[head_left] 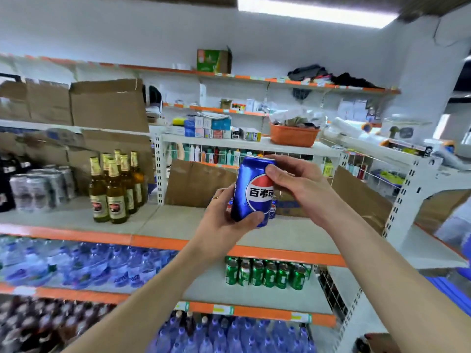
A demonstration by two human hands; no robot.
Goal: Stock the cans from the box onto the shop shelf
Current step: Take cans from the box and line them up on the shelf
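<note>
Up close, both hands hold one blue can upright and slightly tilted above the shelf: the left hand curls round its lower part, the right hand pinches its top from 2 o'clock. Behind it, at 1 o'clock, a cardboard box stands open on the shelf. Brown bottles stand at 9 o'clock.
</note>
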